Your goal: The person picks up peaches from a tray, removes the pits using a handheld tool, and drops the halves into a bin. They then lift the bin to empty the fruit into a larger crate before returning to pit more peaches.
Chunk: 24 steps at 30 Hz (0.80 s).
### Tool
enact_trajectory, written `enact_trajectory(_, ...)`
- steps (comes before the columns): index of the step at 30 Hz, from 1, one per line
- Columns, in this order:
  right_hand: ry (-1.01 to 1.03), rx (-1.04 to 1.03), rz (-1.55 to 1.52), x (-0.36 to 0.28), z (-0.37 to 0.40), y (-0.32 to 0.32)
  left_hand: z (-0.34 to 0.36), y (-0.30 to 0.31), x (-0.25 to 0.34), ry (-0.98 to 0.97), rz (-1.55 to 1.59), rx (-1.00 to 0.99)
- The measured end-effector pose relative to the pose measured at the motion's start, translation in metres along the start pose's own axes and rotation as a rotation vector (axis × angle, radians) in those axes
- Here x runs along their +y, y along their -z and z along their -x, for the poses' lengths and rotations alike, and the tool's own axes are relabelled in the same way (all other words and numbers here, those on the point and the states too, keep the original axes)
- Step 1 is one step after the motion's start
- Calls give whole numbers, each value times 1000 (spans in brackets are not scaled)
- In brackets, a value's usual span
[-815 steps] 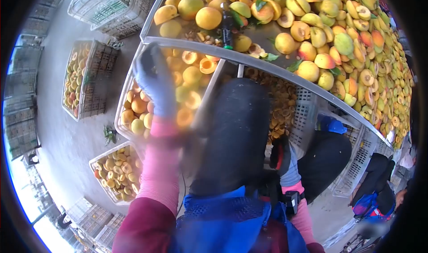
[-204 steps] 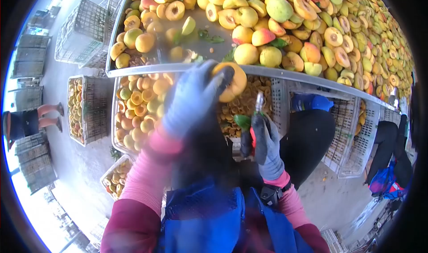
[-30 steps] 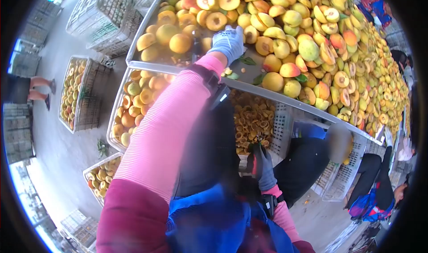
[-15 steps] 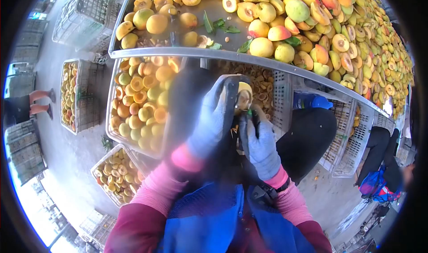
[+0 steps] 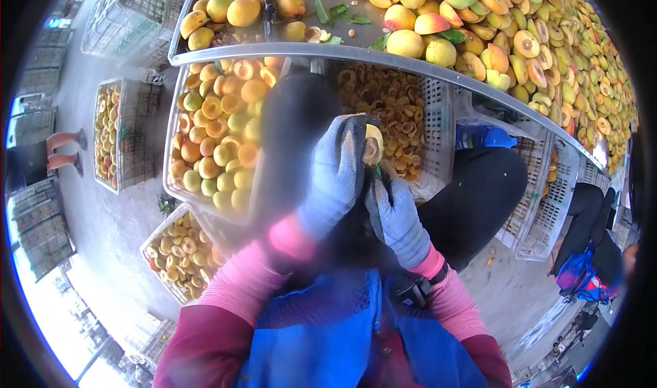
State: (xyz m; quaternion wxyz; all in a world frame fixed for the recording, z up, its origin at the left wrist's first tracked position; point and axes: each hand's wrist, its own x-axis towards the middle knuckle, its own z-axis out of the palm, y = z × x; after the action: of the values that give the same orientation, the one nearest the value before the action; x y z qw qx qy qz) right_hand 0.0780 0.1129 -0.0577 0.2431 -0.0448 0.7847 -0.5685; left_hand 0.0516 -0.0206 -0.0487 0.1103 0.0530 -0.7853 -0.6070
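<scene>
In my left hand point(image 5: 333, 172), gloved in grey-blue with dark fingers, I hold a yellow peach half point(image 5: 373, 146), its hollow pit side facing right. My right hand point(image 5: 398, 220), in a matching glove, is closed just below the peach, thumb and fingers pinched around a small tool point(image 5: 378, 172) that shows a bit of green; most of it is hidden by the fingers. Both hands are over my lap, close in front of a crate point(image 5: 438, 135) of brownish cut fruit pieces point(image 5: 387, 104) under the table edge.
A metal-rimmed table point(image 5: 287, 48) heaped with peaches point(image 5: 527, 46), many halved, runs across the top. At left stand a crate of peach halves point(image 5: 215, 135) and a smaller one point(image 5: 179, 251). A blue object point(image 5: 489, 137) lies beyond my knee. Other people's legs point(image 5: 65, 152) show at the sides.
The view has tilted down slightly, so the table and crates sit higher and more of the brown pieces shows. The hands remain together at the peach half, which looks slightly turned.
</scene>
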Motion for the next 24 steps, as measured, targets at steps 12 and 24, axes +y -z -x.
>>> enact_trajectory(12, 443, 229, 462, -5, 5, -12, 1, -6, 8, -30, 112, 118)
enact_trajectory(24, -452, -257, -761, -13, 7, 17, -7, 4, 8, 182, 146, -182)
